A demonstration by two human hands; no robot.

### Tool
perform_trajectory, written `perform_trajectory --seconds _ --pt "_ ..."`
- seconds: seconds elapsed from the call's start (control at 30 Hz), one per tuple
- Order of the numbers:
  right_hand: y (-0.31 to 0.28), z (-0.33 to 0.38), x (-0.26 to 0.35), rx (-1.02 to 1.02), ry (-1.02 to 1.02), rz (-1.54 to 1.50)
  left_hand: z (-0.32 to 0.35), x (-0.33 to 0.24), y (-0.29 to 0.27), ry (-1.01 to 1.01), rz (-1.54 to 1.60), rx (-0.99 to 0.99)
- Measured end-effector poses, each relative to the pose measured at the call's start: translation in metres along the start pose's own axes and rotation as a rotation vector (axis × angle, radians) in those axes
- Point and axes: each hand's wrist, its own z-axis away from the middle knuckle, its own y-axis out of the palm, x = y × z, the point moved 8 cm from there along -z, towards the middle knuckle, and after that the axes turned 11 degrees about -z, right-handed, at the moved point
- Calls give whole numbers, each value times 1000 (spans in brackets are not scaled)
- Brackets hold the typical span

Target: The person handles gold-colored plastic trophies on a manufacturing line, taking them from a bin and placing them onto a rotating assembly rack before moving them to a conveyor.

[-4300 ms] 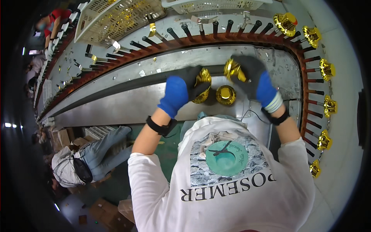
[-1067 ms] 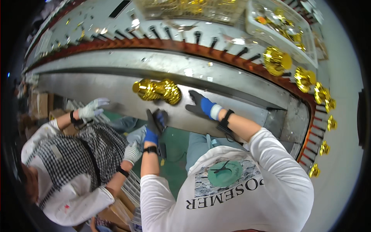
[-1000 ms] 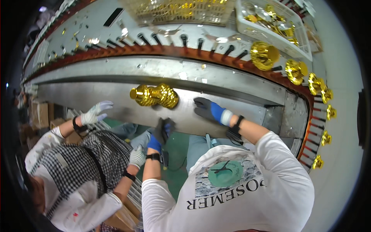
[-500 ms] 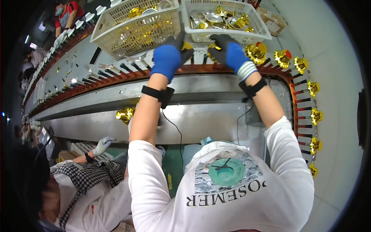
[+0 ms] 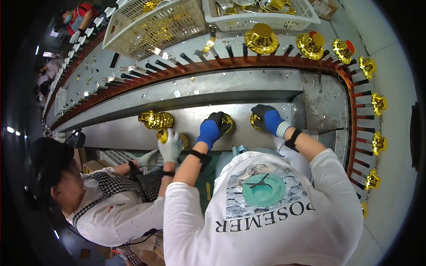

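Both my hands, in black-and-blue work gloves, are over the metal bench (image 5: 195, 116) in front of me. My left hand (image 5: 212, 129) has its fingers closed round a shiny gold piece (image 5: 227, 123) with a ridged edge. A short way to the right, my right hand (image 5: 267, 119) grips another gold piece (image 5: 254, 121) by its side. Most of each piece is hidden by the gloves. Beyond my hands, a gold flared cup (image 5: 262, 39), shaped like an upturned hat, sits on the curved conveyor (image 5: 208, 67).
More gold cups (image 5: 312, 44) ride round the conveyor bend at right. Dark upright holders (image 5: 186, 57) line its track. Two white crates (image 5: 155, 34) of gold and silver parts stand behind. At left, a co-worker's gloved hand (image 5: 172, 147) holds gold pieces beside a gold stack (image 5: 155, 119).
Both my hands have come back from the conveyor to the bench with gold pieces. A gold cup now sits on the conveyor where my hands were. The co-worker's hand has reached the bench.
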Motion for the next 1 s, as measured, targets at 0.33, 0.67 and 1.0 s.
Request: perform_trajectory --seconds 0.33,0.67,1.0 --pt "9 -7 3 -86 45 101 -24 21 23 -116 -268 114" --pt "-216 -171 135 -475 -128 221 -125 -114 -296 189 -214 -200" --pt "-152 -103 182 -229 -320 206 1 -81 -258 220 -358 -650"
